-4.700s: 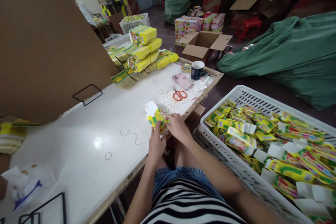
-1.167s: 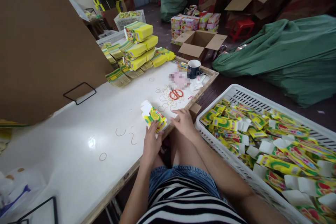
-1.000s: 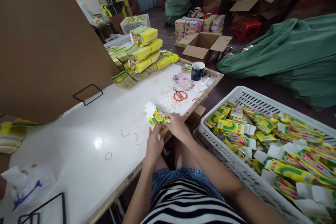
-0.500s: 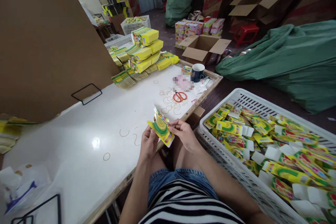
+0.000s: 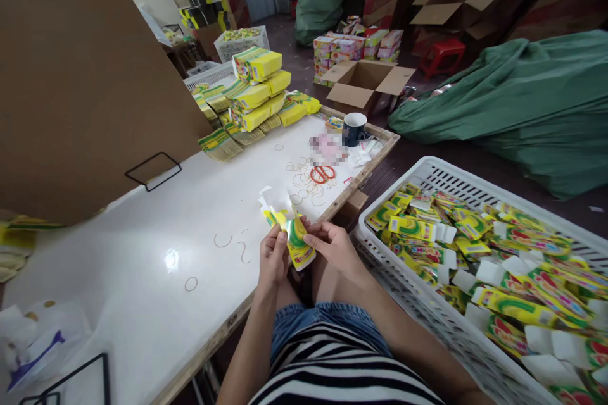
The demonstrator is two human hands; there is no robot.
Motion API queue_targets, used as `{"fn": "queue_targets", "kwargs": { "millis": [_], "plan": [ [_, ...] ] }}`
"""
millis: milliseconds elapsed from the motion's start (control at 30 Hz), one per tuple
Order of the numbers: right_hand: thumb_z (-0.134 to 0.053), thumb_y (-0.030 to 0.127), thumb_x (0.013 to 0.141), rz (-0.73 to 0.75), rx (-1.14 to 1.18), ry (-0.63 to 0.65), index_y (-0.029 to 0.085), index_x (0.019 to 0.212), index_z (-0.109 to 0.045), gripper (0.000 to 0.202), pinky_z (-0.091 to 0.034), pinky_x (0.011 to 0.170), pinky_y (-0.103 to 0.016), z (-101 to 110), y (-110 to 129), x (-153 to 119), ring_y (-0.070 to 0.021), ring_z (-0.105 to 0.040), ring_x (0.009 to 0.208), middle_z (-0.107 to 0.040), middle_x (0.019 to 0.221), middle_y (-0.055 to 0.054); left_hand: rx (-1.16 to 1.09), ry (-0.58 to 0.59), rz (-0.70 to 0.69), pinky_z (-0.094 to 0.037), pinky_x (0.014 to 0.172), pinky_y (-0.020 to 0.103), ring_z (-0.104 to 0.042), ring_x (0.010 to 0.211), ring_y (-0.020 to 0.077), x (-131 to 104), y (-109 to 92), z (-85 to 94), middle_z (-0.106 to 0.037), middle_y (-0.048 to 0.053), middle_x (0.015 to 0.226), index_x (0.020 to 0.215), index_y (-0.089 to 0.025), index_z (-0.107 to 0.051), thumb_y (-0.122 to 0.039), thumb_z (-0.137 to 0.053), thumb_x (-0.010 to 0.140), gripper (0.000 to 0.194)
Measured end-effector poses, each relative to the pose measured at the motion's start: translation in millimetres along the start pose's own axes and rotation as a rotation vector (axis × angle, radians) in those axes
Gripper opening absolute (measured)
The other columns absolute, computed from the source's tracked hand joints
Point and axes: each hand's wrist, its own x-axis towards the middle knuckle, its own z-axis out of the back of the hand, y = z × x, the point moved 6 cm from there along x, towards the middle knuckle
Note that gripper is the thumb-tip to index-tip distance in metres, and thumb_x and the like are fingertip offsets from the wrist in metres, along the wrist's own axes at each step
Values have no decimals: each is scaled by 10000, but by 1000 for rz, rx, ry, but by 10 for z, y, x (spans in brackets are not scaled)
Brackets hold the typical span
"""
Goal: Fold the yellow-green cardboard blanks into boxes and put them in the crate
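A small yellow and green printed carton is held above the near edge of the white table, its white-edged flaps spread at the upper end. My left hand pinches its left side between thumb and fingers. On the other side, my right hand grips the carton's right edge with thumb and fingertips. To my right, a white plastic basket holds many similar cartons, several with white end flaps standing out.
Stacked bundles of flat yellow cartons stand at the table's far end. Red-handled scissors lie among rubber bands, near a dark mug. A brown cardboard sheet rises at left. An opened box and green sack are on the floor.
The carton has been opened out from a flatter shape; its flaps now spread at the top left. Both hands stay on it, and the view has shifted slightly.
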Motion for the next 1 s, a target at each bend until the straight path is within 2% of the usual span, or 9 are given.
{"fn": "queue_targets", "kwargs": {
  "millis": [100,200,333,400,467,567,633,800,1000],
  "plan": [
    [-712,493,767,3,-15,-4,175,821,-662,326,-541,700,-302,-22,62,-38,-200,-674,744,-726,810,-49,19,-124,9,-572,738,304,-726,827,212,26,32,56,-763,60,869,928,-177,-679,-487,-784,686,407],
    [-688,482,779,27,-69,-96,186,746,-613,308,-516,637,-291,-7,78,-61,-193,-641,687,-695,746,-44,108,-197,-6,-556,669,249,-705,713,156,41,50,89,-752,42,833,888,-167,-647,-517,-767,692,418],
    [-654,433,801,58,-142,-178,206,717,-565,258,-492,594,-288,32,30,-67,-188,-611,652,-650,707,-34,250,-202,-89,-548,729,253,-708,814,160,-7,-41,63,-743,47,940,1161,-203,-500,-373,-761,747,518],
    [-648,403,810,80,-180,-160,208,750,-570,218,-490,595,-285,46,27,-58,-184,-612,653,-650,728,-31,317,-178,-120,-553,746,280,-712,845,176,-49,-109,33,-731,55,997,1269,-234,-372,-313,-745,769,629],
    [-652,375,815,122,-192,-118,208,896,-606,192,-500,623,-281,58,74,-42,-181,-627,697,-673,821,-39,349,-130,-105,-556,745,289,-713,844,179,-80,-152,-2,-719,66,1039,1311,-249,-321,-294,-723,789,660],
    [-635,365,841,178,-144,-1,231,1224,-554,414,-513,664,-273,56,210,-9,-163,-633,741,-675,990,-49,358,-36,-48,-558,743,291,-710,865,191,-105,-186,-56,-709,73,1050,1366,-265,-303,-299,-706,807,690],
    [-615,384,861,180,-95,81,243,1320,-507,492,-512,666,-266,53,299,12,-149,-626,735,-658,1035,-50,350,18,-13,-557,755,297,-706,893,203,-118,-203,-84,-701,81,1070,1387,-272,-297,-303,-697,816,698],
    [-633,420,855,140,12,252,231,1250,-560,444,-500,656,-249,70,420,37,-154,-625,783,-647,979,-41,303,129,51,-557,743,300,-704,902,214,-172,-232,-125,-683,99,1137,1337,-271,-371,-291,-686,829,599],
    [-625,481,851,125,-105,313,182,879,-633,300,-453,607,-255,161,441,60,-141,-552,651,-600,722,-3,219,260,153,-551,750,294,-703,876,210,-265,-182,-186,-715,73,1027,1151,-240,-491,-267,-709,812,403]
  ]
}}
